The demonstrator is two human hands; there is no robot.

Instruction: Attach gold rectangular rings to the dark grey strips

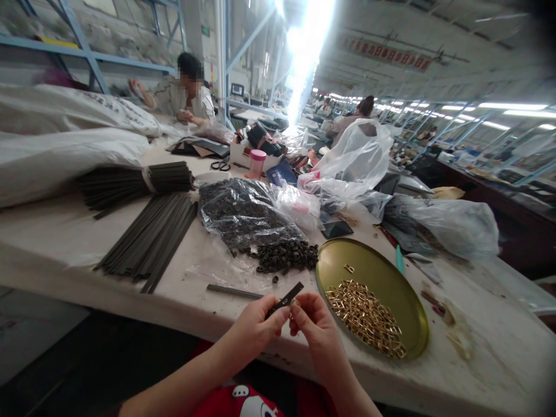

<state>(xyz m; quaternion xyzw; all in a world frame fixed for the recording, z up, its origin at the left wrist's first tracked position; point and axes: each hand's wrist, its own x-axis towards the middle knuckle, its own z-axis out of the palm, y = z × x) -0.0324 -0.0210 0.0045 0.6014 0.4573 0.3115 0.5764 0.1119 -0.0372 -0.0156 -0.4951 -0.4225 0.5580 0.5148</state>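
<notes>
My left hand (260, 321) is closed on a dark strap (292, 295) whose punched end sticks out past the fingers, up and to the right. Fingertips of my right hand (313, 315) are pinched together beside that strap, on a small shiny piece that looks like a gold buckle, mostly hidden. To the right, a round gold tray (369, 258) holds a heap of small gold buckles (365, 315). Another dark strip (234, 291) lies on the table just beyond my left hand. Small black loops (286, 256) spill from a clear plastic bag (247, 211) ahead.
Loose dark straps (147, 240) and a tied bundle (139, 180) lie at the left. Behind the bag are black scissors (220, 164), a pink-lidded jar (256, 163) and crumpled plastic (356, 156). A co-worker (189, 95) sits across the table (191, 307).
</notes>
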